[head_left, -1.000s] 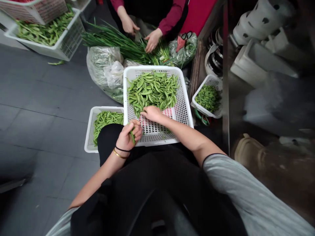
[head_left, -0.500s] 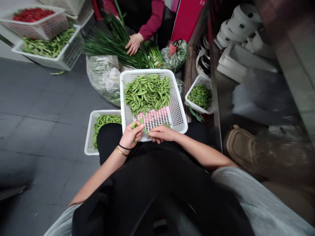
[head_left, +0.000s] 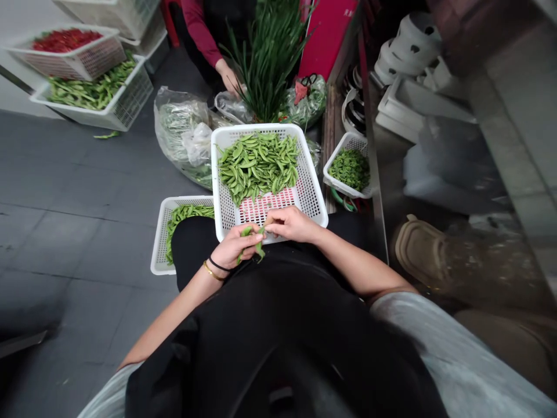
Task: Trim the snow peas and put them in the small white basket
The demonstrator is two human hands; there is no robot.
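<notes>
Two slim green pea pods (head_left: 259, 248) are sitting just over the person's lap, at the near rim of the large basket (head_left: 317, 197); they are short, glossy and slightly curved. The left hand (head_left: 232, 248) is closing around them while the right hand (head_left: 295, 224) is pinching one pod's tip, so the two hands are meeting. One loose heap of pods (head_left: 256, 162) is lying in that basket. Two smaller baskets are flanking it: the left basket (head_left: 159, 244) holding pods and the right basket (head_left: 346, 190) holding green trimmings. Farther off, a co-worker's hand (head_left: 229, 78) is gripping a bunch of long green stalks (head_left: 267, 58).
</notes>
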